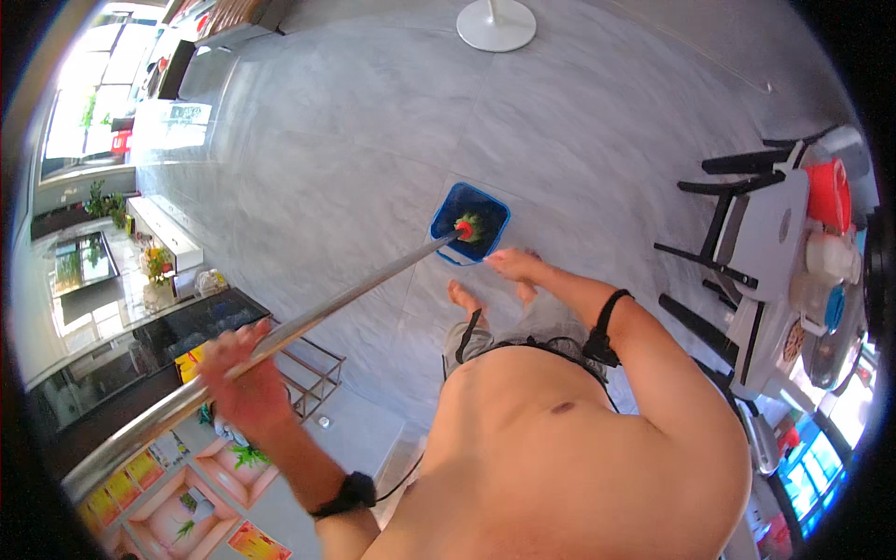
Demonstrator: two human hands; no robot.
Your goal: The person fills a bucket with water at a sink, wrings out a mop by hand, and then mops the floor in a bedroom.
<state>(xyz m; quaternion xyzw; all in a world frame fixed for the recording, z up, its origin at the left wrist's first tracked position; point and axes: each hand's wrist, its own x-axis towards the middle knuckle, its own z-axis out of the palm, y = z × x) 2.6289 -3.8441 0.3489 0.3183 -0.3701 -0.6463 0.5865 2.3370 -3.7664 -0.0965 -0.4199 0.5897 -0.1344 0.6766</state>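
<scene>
My left hand grips a long metal pole, which runs diagonally from the lower left into a blue square bucket. At the pole's lower end are a red fitting and a green fibrous head, inside the bucket. My right hand is at the bucket's near right edge, its fingers bent; whether they hold the handle or the rim I cannot make out. Both my bare feet are on the floor just behind the bucket.
Grey marble-look floor surrounds the bucket. A white pedestal base stands ahead. Right are dark-legged chairs and a table holding containers. Left are a low white cabinet, a dark glossy surface and a metal frame.
</scene>
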